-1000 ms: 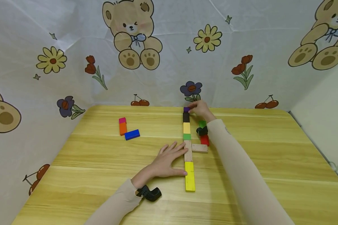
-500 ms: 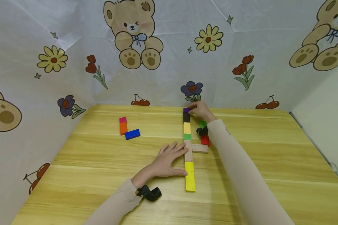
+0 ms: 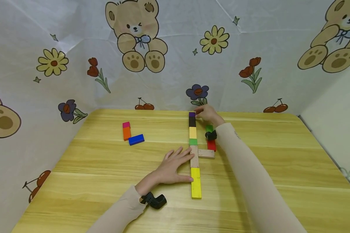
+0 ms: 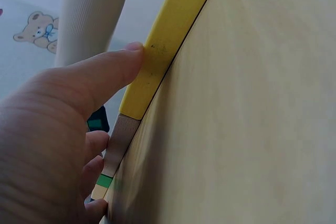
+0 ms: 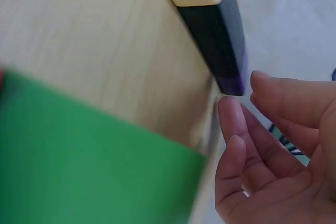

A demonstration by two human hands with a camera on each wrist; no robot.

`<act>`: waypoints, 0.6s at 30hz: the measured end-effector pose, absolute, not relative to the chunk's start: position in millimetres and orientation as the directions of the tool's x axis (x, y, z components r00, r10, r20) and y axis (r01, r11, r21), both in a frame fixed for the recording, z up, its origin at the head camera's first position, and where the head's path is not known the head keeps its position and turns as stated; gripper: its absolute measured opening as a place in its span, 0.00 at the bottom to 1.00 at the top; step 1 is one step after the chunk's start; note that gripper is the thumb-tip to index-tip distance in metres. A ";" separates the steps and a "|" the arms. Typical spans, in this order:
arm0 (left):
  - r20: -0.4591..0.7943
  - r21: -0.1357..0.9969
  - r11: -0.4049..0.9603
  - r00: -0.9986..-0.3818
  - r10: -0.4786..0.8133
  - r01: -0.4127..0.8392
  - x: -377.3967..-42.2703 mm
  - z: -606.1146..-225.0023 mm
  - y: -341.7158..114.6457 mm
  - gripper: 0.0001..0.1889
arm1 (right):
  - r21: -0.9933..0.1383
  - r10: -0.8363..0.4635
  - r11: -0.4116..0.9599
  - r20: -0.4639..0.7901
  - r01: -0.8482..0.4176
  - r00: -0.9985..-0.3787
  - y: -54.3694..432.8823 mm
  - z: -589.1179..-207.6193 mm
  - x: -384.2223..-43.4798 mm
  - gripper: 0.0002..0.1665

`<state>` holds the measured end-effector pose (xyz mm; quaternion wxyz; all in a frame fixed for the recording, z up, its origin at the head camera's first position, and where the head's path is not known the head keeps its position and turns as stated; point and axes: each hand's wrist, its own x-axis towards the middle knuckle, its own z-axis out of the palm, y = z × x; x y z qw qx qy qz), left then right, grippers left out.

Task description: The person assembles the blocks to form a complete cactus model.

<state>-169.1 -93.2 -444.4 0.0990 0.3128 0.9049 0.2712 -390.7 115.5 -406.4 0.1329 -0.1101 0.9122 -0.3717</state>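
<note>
A straight row of blocks runs away from me: a yellow block (image 3: 196,183), a plain wooden block (image 3: 194,160), a small green block (image 3: 193,141), a pale yellow block (image 3: 193,132), a black block (image 3: 192,122) and a purple block (image 3: 192,114) at the far end. My left hand (image 3: 170,170) lies with fingers spread along the row's left side; its thumb touches the yellow block and its fingertips reach the wooden one. My right hand (image 3: 208,114) is at the purple block; in the right wrist view its thumb stands apart from the block, and a fingertip (image 5: 231,106) is at its end.
A second plain wooden block (image 3: 206,153) sticks out from the row's right side, with a red block (image 3: 211,145) and a green block (image 3: 209,128) leading away from it. Further left lie pink (image 3: 126,124), orange (image 3: 126,133) and blue (image 3: 136,139) blocks. A patterned cloth (image 3: 175,81) hangs behind the table.
The right hand has shifted slightly right, its fingers drawing off the purple block. The left hand stays in place, and the row looks unchanged.
</note>
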 end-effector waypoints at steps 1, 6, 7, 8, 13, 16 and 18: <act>-0.008 0.550 0.658 -0.784 0.620 0.514 -169.2 -444.6 -93.0 0.45 | -0.703 -0.306 0.702 -0.154 -0.113 -0.939 117.1 -404.0 -389.3 0.24; -0.004 0.545 0.659 -0.784 0.621 0.519 -170.2 -446.4 -92.2 0.45 | -0.704 -0.325 0.688 -0.085 -0.174 -0.942 127.2 -389.5 -378.8 0.25; -0.004 0.544 0.660 -0.784 0.620 0.519 -170.2 -446.5 -92.0 0.45 | -0.711 -0.329 0.677 -0.061 -0.190 -0.942 129.8 -387.1 -375.8 0.25; -0.005 0.543 0.660 -0.784 0.621 0.519 -170.1 -446.6 -91.9 0.45 | -0.723 -0.328 0.662 -0.042 -0.198 -0.944 132.6 -384.9 -372.1 0.26; -0.008 0.542 0.661 -0.784 0.621 0.519 -169.1 -446.8 -92.0 0.45 | -0.753 -0.313 0.616 0.036 -0.231 -0.949 150.3 -377.7 -346.1 0.32; -0.008 0.545 0.662 -0.786 0.618 0.515 -168.7 -446.8 -92.6 0.45 | -0.750 -0.310 0.606 0.083 -0.265 -0.947 161.7 -377.3 -328.1 0.35; -0.009 0.545 0.664 -0.788 0.616 0.512 -168.5 -447.1 -92.9 0.45 | -0.752 -0.313 0.594 0.113 -0.287 -0.943 168.9 -378.0 -315.5 0.35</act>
